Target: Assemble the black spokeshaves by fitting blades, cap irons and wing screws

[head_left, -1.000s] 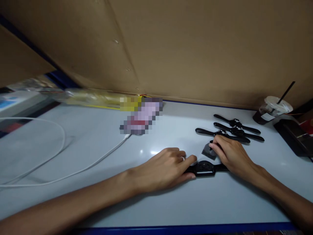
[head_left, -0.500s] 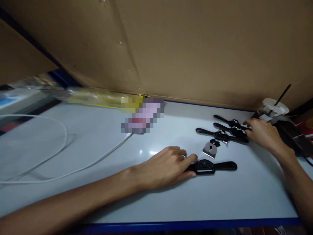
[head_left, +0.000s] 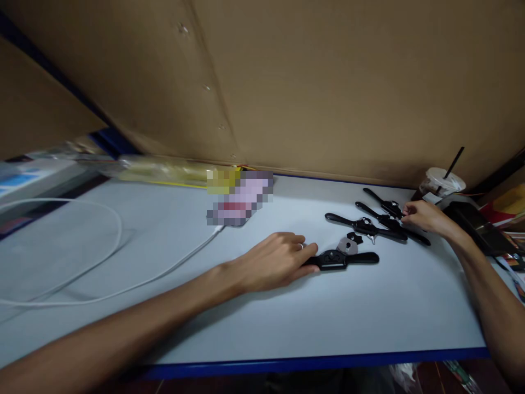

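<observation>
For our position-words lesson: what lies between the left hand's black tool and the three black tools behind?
A grey plate, a small black piece and a silver piece, in the head view.

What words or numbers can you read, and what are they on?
None can be read.
White rectangular label on clear plastic cup: too small.
Pinkish rectangular phone: pixelated.
Long yellow plastic-wrapped bundle: blurred, partly pixelated.
White-and-blue boxy object: blurred.
Black two-handled metal tool: no readable marks.
</observation>
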The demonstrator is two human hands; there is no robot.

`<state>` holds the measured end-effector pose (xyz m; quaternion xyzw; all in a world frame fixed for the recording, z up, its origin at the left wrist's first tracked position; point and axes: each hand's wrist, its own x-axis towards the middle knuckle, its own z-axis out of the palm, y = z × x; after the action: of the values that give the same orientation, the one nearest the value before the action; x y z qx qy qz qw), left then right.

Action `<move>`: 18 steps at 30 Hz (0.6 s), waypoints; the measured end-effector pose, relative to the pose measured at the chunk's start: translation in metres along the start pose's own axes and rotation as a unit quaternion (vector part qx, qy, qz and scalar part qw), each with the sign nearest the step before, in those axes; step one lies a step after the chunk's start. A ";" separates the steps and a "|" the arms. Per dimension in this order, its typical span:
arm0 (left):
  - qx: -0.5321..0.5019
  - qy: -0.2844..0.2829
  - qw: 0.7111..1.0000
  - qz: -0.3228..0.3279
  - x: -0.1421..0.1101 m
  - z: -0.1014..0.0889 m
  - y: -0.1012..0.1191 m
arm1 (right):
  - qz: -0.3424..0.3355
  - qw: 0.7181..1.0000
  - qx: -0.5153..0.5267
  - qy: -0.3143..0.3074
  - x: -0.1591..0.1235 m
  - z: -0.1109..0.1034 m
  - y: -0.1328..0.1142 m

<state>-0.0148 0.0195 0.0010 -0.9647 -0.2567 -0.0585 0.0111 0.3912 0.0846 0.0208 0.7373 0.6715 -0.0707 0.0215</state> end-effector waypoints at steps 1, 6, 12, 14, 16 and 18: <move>0.002 -0.001 1.000 -0.008 0.001 -0.001 -0.003 | 0.001 1.000 0.008 0.004 0.001 0.001 0.000; -0.004 -0.012 0.998 -0.059 0.004 -0.004 -0.012 | 0.017 0.998 0.027 0.045 0.003 0.003 0.000; -0.004 -0.023 0.992 -0.124 0.005 -0.006 -0.020 | 0.041 0.990 0.028 0.133 -0.008 0.000 -0.008; -0.003 -0.026 0.990 -0.141 0.006 -0.005 -0.021 | 0.037 0.986 0.035 0.161 -0.013 -0.003 -0.015; -0.002 -0.026 0.987 -0.162 0.007 -0.005 -0.021 | 0.022 0.981 0.048 0.186 -0.019 -0.007 -0.024; -0.003 -0.023 0.983 -0.184 0.008 -0.004 -0.021 | -0.007 0.977 0.066 0.201 -0.028 -0.011 -0.034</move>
<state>-0.0187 0.0411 0.0057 -0.9019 -0.4302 -0.0379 -0.0089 0.3556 0.0619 0.0376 0.7319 0.6608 0.0340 -0.1631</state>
